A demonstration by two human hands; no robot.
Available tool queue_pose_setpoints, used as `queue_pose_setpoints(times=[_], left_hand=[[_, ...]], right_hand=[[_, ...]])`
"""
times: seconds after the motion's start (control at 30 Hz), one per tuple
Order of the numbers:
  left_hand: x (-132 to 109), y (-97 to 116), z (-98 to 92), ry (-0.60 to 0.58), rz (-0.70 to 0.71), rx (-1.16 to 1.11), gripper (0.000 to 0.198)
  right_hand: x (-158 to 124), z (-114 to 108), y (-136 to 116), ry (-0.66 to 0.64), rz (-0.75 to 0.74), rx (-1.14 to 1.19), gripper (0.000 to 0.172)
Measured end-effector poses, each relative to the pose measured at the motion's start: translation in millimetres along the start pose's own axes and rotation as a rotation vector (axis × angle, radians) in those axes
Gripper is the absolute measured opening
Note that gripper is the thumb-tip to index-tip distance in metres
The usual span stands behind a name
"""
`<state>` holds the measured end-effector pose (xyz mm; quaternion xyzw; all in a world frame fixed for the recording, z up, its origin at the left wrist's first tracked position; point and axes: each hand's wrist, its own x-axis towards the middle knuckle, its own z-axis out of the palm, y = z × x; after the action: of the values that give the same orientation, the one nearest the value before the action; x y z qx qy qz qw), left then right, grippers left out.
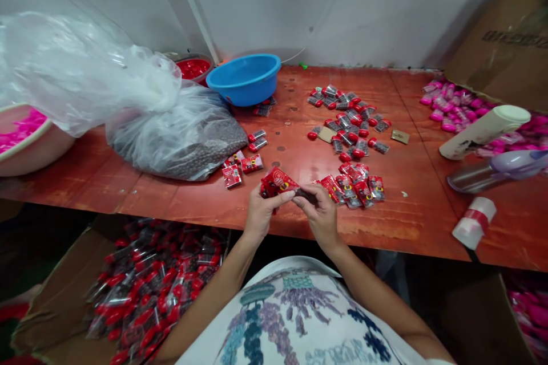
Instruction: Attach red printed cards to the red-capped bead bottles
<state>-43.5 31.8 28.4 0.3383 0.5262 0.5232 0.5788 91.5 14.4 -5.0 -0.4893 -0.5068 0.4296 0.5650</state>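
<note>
Over the table's front edge, my two hands meet. A red printed packet [278,181] is gripped between the thumb and fingers of my left hand [260,214]. My right hand [322,217] pinches a small dark object [307,196] against the packet's right end; its exact kind is hard to make out. Left of the hands lie a few red printed packets [232,177] and small clear containers with red caps and dark contents [257,144]. To the right is a pile of red printed packets [362,187], with many red-capped clear containers [349,121] scattered behind it.
A blue basin [244,82] and a clear plastic bag of dark pieces [184,137] stand at the left back. A box of red-capped containers [149,291] is below the table. Bottles [483,134], a roll [474,222] and pink items [454,105] lie right.
</note>
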Motion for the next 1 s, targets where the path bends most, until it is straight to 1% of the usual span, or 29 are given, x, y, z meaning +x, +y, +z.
queue_pose_setpoints(times=[0.07, 0.17, 0.23, 0.3, 0.4, 0.47, 0.5, 0.57, 0.63, 0.7, 0.77, 0.83, 0.93, 1.0], left_hand=[[2, 3, -1.8, 0.006, -0.005, 0.01, 0.028], [6, 9, -5.2, 0.042, 0.022, -0.003, 0.031], [7, 10, -5.1, 0.034, 0.01, 0.004, 0.031], [5, 9, -2.3, -0.003, -0.034, 0.009, 0.03], [1, 3, 4.0, -0.075, -0.115, -0.003, 0.036], [-3, -2, 6.8, -0.094, -0.144, -0.002, 0.04], [-4, -3, 7.3, -0.086, -0.144, 0.0, 0.04], [-5, -6, 6.7, -0.035, -0.107, -0.002, 0.039], [-5, -6, 4.8, 0.02, -0.062, -0.015, 0.043], [-4, -6, 3.0, 0.04, -0.044, -0.021, 0.05], [-2, -8, 2.2, 0.024, -0.051, -0.017, 0.054], [-1, -12, 2.5, 0.0, -0.059, -0.013, 0.053], [0, -22, 4.0, -0.038, -0.067, 0.024, 0.052], [1, -32, 5.3, -0.069, -0.095, 0.073, 0.055]], right_hand=[[2, -6, 1, -0.089, -0.027, -0.026, 0.031], [6, -14, 2, -0.271, -0.01, 0.049, 0.043], [7, -16, 3, -0.318, 0.019, 0.097, 0.044], [7, -16, 4, -0.309, 0.048, 0.133, 0.044], [6, -15, 6, -0.279, 0.068, 0.18, 0.054], [6, -16, 6, -0.293, 0.058, 0.152, 0.053], [6, -18, 6, -0.303, 0.052, 0.127, 0.049], [7, -23, 5, -0.312, 0.052, 0.099, 0.044], [7, -27, 5, -0.294, 0.074, 0.108, 0.044], [6, -30, 5, -0.281, 0.111, 0.131, 0.043], [3, -30, 7, -0.269, 0.147, 0.161, 0.042], [-2, -31, 10, -0.246, 0.164, 0.189, 0.042], [-9, -34, 17, -0.212, 0.144, 0.185, 0.042], [-12, -41, 23, -0.197, 0.13, 0.141, 0.042]])
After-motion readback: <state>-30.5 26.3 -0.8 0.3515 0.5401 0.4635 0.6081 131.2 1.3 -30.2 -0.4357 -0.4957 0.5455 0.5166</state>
